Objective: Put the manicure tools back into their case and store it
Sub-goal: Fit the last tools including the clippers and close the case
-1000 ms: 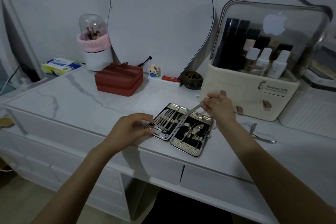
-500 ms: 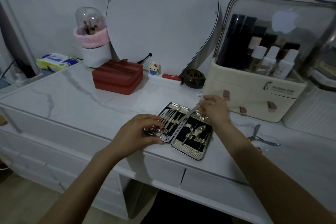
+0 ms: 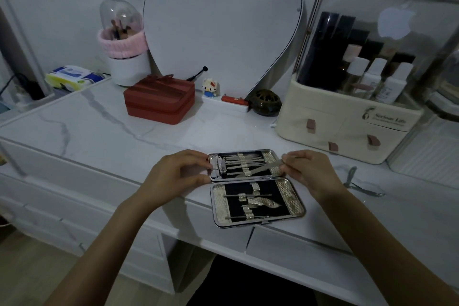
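The case [image 3: 257, 187] lies open flat on the white marble counter [image 3: 104, 129], near its front edge, with its two halves one behind the other. The far half holds a row of metal tools under pale straps, with a nail clipper at its left end. The near half has a black lining and a few slim tools held under its straps.

The left hand [image 3: 173, 176] sits at the left end of the far half. Its grip is closed on that end: thumb and fingers curl around the metal rim. The right hand [image 3: 310, 171] is at the right end of the same half. Its grip pinches one end of a flat metal file [image 3: 269, 166] between thumb and fingertips. The file slants down and to the left across the far half, over the strapped tools. Whether its tip is under a strap cannot be told.

A pair of nippers [image 3: 360, 184] lies loose on the counter to the right of the case, well apart from both hands.

Behind the case, a cream organiser [image 3: 347, 129] with a clear lid stands on the right, with bottles inside. A red box [image 3: 160, 100] sits at the back centre-left. A white brush holder [image 3: 125, 57] with a pink band and clear dome stands behind it. A tissue pack [image 3: 70, 77] lies at far left. A small figurine [image 3: 210, 87] and a dark round pot [image 3: 265, 102] stand by the mirror [image 3: 223, 20].
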